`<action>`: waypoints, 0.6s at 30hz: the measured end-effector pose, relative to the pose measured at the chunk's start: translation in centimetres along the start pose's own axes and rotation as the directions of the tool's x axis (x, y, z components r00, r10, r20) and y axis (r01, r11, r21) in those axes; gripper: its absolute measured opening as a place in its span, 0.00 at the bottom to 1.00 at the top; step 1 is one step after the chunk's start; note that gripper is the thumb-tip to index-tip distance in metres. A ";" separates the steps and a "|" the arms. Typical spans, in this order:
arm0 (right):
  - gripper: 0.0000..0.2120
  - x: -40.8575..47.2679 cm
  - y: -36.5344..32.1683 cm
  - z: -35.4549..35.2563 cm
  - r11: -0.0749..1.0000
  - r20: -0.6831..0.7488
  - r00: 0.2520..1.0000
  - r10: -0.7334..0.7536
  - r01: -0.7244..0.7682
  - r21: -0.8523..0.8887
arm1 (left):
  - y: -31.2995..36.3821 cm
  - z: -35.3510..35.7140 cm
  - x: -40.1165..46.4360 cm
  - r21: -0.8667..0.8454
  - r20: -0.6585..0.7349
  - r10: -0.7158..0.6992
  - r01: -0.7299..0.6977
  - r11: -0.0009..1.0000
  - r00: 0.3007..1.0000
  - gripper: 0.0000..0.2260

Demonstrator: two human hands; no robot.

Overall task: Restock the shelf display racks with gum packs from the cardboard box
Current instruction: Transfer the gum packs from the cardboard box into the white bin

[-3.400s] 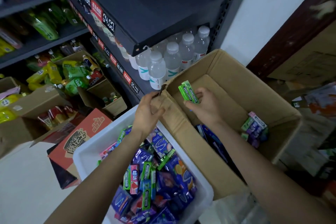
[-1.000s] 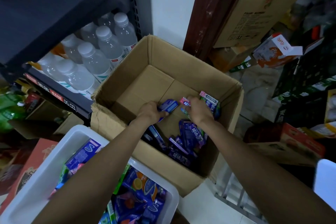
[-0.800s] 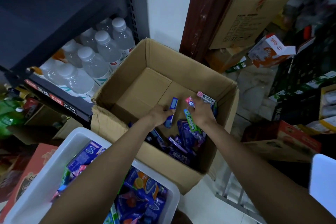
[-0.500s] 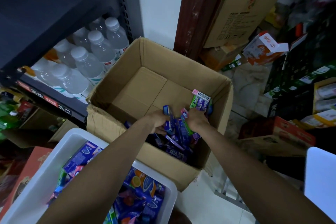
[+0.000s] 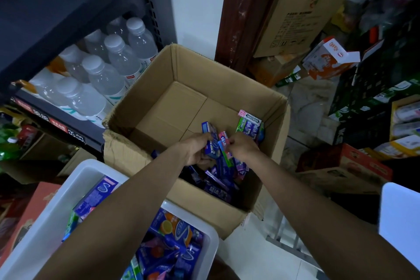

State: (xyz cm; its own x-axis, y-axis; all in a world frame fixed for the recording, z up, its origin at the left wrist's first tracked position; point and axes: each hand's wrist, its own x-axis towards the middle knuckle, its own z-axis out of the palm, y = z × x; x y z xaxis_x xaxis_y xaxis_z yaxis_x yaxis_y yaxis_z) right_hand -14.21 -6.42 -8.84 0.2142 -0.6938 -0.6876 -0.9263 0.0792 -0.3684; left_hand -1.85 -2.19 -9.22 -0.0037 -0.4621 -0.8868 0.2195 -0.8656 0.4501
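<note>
Left hand (image 5: 195, 150): grips blue rectangular gum packs (image 5: 210, 141).
Right hand (image 5: 243, 148): pinches a pink gum pack (image 5: 224, 141).
Open brown cardboard box (image 5: 145, 102): purple packs (image 5: 219, 179) heaped at its near right corner.

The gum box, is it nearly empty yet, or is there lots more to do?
Much of the cardboard box floor is already bare. The left hand grips blue gum packs, and the right hand pinches a pink pack. A loose pile of purple packs is left at the near side, plus a small bundle against the right wall.
</note>
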 end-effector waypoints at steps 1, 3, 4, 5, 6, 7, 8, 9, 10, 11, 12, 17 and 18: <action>0.11 0.0 0.1 -0.1 1.000 0.001 1.000 0.004 -0.004 0.026 | 0.1 -0.1 0.1 -0.009 -0.019 0.018 -0.018 1.000 1.000 0.11; 0.12 0.0 0.2 -0.1 0.994 -0.016 1.000 0.011 -0.010 0.105 | 0.4 -0.2 0.2 -0.033 -0.067 0.063 -0.066 0.997 0.996 0.09; 0.12 0.0 0.1 0.0 0.989 -0.031 0.999 0.006 -0.001 0.151 | 0.6 -0.2 0.3 -0.045 -0.085 0.085 -0.089 0.995 0.993 0.10; 0.11 -0.1 0.0 0.1 0.980 -0.049 0.999 -0.004 0.014 0.198 | 0.7 -0.3 0.3 -0.062 -0.095 0.100 -0.107 0.992 0.990 0.10; 0.11 -0.2 -0.1 0.2 0.969 -0.061 0.998 -0.004 0.019 0.248 | 0.8 -0.3 0.3 -0.081 -0.097 0.109 -0.117 0.990 0.989 0.10; 0.11 -0.2 -0.3 0.3 0.956 -0.069 0.998 0.002 0.019 0.294 | 0.8 -0.3 0.3 -0.099 -0.096 0.111 -0.120 0.988 0.989 0.10; 0.11 -0.2 -0.5 0.4 0.945 -0.075 0.997 0.012 0.013 0.327 | 0.8 -0.2 0.3 -0.112 -0.094 0.109 -0.120 0.986 0.990 0.10; 0.11 -0.1 -0.7 0.4 0.939 -0.079 0.997 0.021 0.007 0.345 | 0.8 -0.1 0.3 -0.124 -0.097 0.106 -0.118 0.985 0.990 0.11; 0.12 -0.1 -0.9 0.4 0.934 -0.075 0.997 0.035 -0.006 0.357 | 0.8 0.0 0.2 -0.137 -0.101 0.100 -0.113 0.984 0.990 0.12; 0.12 -0.1 -0.8 0.5 0.928 -0.069 0.996 0.051 -0.022 0.373 | 0.8 0.2 0.0 -0.149 -0.102 0.093 -0.107 0.983 0.990 0.12; 0.12 -0.1 -0.7 0.5 0.917 -0.062 0.996 0.066 -0.036 0.398 | 0.8 0.4 -0.1 -0.158 -0.097 0.090 -0.104 0.982 0.991 0.12; 0.10 -0.7 0.1 0.0 0.811 -0.053 0.997 0.064 -0.021 0.585 | 0.6 0.6 -1.3 -0.271 -0.078 0.130 -0.147 0.951 0.988 0.10; 0.10 -1.0 -0.1 -0.3 0.798 -0.074 0.996 0.052 0.003 0.603 | 0.7 0.5 -1.7 -0.301 -0.079 0.150 -0.167 0.939 0.986 0.09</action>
State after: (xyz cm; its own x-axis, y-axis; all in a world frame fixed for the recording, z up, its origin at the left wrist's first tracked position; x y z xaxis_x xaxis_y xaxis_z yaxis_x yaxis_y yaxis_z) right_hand -14.46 -5.94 -7.95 0.1422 -0.7396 -0.6579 -0.5516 0.4926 -0.6731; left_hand -2.14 -2.07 -7.36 0.1066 -0.5697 -0.8149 0.5002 -0.6776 0.5391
